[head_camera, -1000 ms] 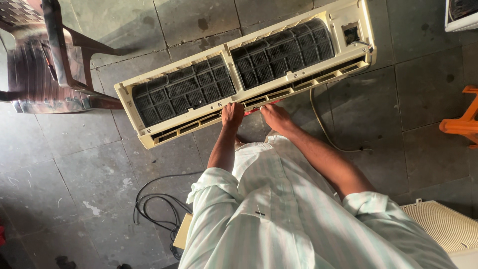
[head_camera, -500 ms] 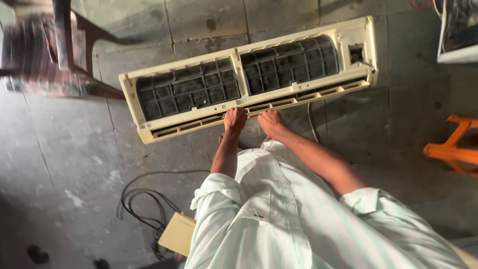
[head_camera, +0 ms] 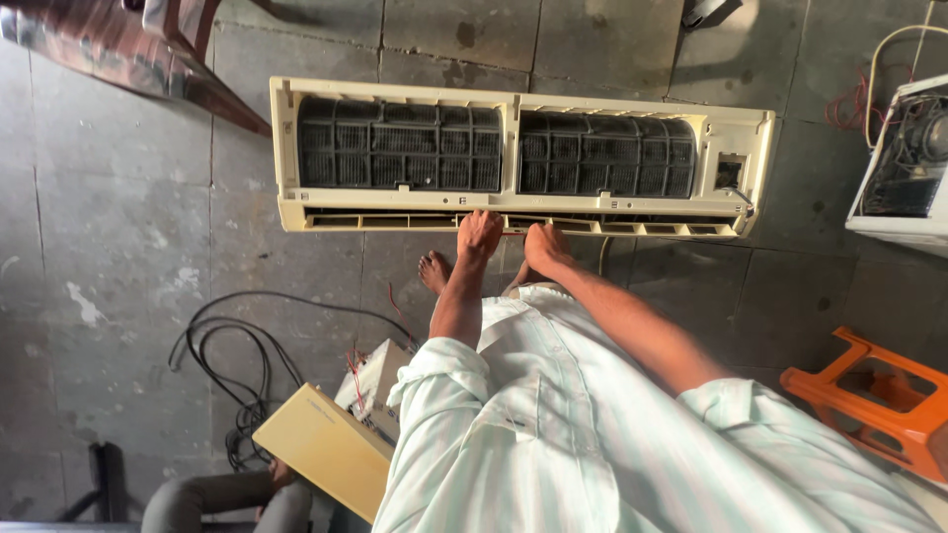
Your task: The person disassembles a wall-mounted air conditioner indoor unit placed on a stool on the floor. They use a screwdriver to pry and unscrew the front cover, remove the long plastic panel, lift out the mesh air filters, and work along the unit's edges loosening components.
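- Air conditioner unit (head_camera: 513, 158): cream casing, long and flat, laid on the tiled floor (head_camera: 128, 227) with its front cover off. Two dark mesh filters are seen side by side across its width, and a row of narrow slots runs along the near edge.
- Left hand (head_camera: 480, 235): laid flat on the near edge of the unit, about midway along. Its fingers (head_camera: 484, 216) are spread and pressed against the slotted strip, not closed around anything.
- Right hand (head_camera: 544, 245): set just beside the left hand on the same edge. Whether its fingers are curled under the strip or merely resting on it cannot be told.
- Sleeves (head_camera: 434, 375): pale striped shirt, rolled to the elbows, both forearms stretched towards the unit.
- Bare foot (head_camera: 434, 270): seen on the floor just below the unit, left of the left forearm.
- Black cable (head_camera: 232, 345): coiled loosely on the floor, well apart from the unit, to the lower left.
- Yellowish flat box (head_camera: 321, 449): lying near the cable, with a small white part with red wires (head_camera: 370, 380) touching its upper side.
- Orange plastic stool (head_camera: 874, 395): at the right edge.
- Second white appliance (head_camera: 904, 163): open, wiring shown, at the far right.
- Dark wooden chair (head_camera: 148, 49): at the upper left.
- Another person's grey-clad knee (head_camera: 207, 498): at the bottom edge.
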